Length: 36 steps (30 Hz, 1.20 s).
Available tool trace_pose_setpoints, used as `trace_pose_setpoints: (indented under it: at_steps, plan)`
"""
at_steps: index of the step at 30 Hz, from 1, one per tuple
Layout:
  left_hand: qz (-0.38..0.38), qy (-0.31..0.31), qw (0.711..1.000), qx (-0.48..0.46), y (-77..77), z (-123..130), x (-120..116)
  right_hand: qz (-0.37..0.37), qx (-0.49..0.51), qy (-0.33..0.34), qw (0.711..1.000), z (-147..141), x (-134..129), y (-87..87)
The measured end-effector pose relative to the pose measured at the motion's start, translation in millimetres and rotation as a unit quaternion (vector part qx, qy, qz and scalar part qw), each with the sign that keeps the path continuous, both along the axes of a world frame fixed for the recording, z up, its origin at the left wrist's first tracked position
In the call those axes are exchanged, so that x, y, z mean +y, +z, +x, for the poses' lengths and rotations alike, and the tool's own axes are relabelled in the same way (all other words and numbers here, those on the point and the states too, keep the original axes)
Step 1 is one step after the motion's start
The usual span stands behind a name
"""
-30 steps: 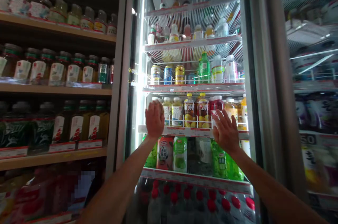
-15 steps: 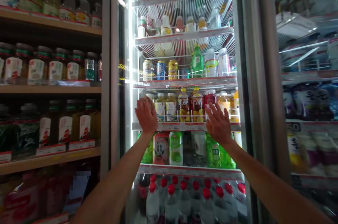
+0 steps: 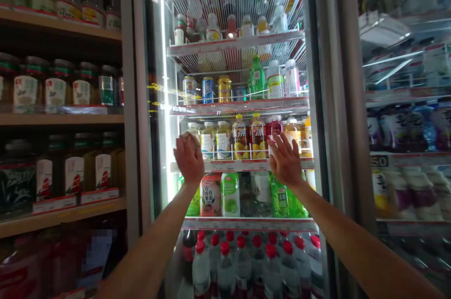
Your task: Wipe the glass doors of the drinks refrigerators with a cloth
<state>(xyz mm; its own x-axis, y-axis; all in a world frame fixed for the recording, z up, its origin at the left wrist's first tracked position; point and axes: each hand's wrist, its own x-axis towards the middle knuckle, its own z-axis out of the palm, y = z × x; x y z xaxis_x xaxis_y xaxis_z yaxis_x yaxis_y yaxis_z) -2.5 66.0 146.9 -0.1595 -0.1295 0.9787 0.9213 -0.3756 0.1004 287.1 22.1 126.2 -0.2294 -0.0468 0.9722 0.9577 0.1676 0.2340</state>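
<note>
The fridge (image 3: 317, 101) stands directly in front of both our hands, and its lit inside fills the view behind them. Our left hand (image 3: 190, 158) is raised with its back toward us; its fingers point up, lie rather close together, and are released. Our right hand (image 3: 284, 160) is raised to nearly the same height, and it is also released, with the fingers somewhat spread. We cannot tell whether either palm touches a surface.

A shelf (image 3: 243, 165) of the fridge passes behind both hands. On it, just to the right of our left hand, we see two tea bottles (image 3: 208, 141) with white caps. Between the hands, nearer to the right one, stand two brown bottles (image 3: 258, 137) with yellow caps. A red bottle (image 3: 277, 125) is partly hidden by our right hand, and just to the right of its fingers is an amber bottle (image 3: 292, 130).

A row of cans (image 3: 224, 90) begins above our left hand. Below this hand and a little to its right there is a pink jug (image 3: 210, 195); below our right hand are green bottles (image 3: 281, 198). Well below both hands stand clear bottles (image 3: 225, 263) with red caps. Well to the left of our left hand we see a wooden shelf (image 3: 70, 119).
</note>
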Motion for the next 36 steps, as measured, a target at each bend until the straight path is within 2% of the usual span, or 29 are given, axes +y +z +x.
trace_pose_setpoints:
  at_steps: [1,3,5,6,8,11,13,14,16,19,20,22,24,26,28,30,33,35,36]
  plan:
    - [0.001,-0.007,0.997,0.073,-4.7,17.1,-3.1,0.002,-0.003,-0.003,1.0,0.4,0.0,0.2]
    - [0.002,-0.022,0.974,0.224,-13.6,48.0,-9.1,0.004,-0.009,-0.008,1.0,1.4,0.2,0.4]
    - [0.008,-0.032,0.95,0.31,-18.3,60.6,-11.7,0.01,-0.011,-0.008,1.0,2.3,0.7,0.5]
    - [0.011,-0.034,0.947,0.319,-18.4,57.7,-11.3,0.012,-0.011,-0.007,1.0,2.6,1.0,0.4]
    - [0.01,-0.027,0.961,0.274,-14.0,37.0,-7.3,0.013,-0.009,-0.004,1.0,2.6,1.4,0.2]
    - [-0.014,-0.017,0.996,0.088,-2.5,0.0,0.0,0.004,-0.003,0.002,1.0,1.8,1.6,-0.2]
    - [-0.026,-0.022,0.999,-0.018,1.4,-4.1,1.3,-0.001,-0.002,0.005,1.0,1.5,1.5,-0.4]
    - [-0.028,-0.028,0.999,-0.027,1.0,2.5,0.4,-0.002,-0.002,0.005,1.0,1.6,1.5,-0.4]
    - [-0.031,-0.049,0.997,0.059,-3.7,27.5,-3.5,-0.002,-0.003,0.004,1.0,2.0,1.6,-0.5]
    - [-0.03,-0.072,0.966,0.245,-12.3,60.2,-9.3,0.001,-0.007,0.004,1.0,3.3,2.3,-0.3]
    - [-0.028,-0.072,0.958,0.277,-13.4,61.4,-9.8,0.0,-0.009,0.005,1.0,3.7,2.7,-0.3]
    - [-0.03,-0.063,0.96,0.27,-12.2,45.8,-8.0,-0.001,-0.01,0.005,1.0,4.2,3.3,-0.3]
    - [-0.037,-0.044,0.983,0.174,-7.7,15.6,-3.8,-0.003,-0.009,0.002,1.0,3.9,3.5,-0.5]
    - [-0.041,-0.021,0.999,0.023,-3.4,-10.1,-0.3,-0.002,-0.005,-0.004,1.0,3.1,3.0,-0.5]
    - [-0.04,-0.007,0.997,-0.071,-3.1,-15.2,0.2,-0.003,-0.003,-0.011,1.0,2.1,2.1,-0.3]
    - [-0.035,-0.015,0.999,-0.038,-8.0,2.2,-2.6,-0.004,0.0,-0.015,1.0,1.7,1.2,0.0]
    - [-0.029,-0.049,0.986,0.154,-18.7,40.1,-8.7,-0.001,-0.002,-0.016,1.0,2.2,0.9,0.4]
    - [-0.029,-0.057,0.971,0.231,-22.6,46.9,-10.2,0.005,-0.006,-0.013,1.0,2.9,1.4,0.4]
    - [-0.03,-0.054,0.971,0.233,-22.8,41.4,-9.7,0.007,-0.007,-0.011,1.0,3.2,1.7,0.3]
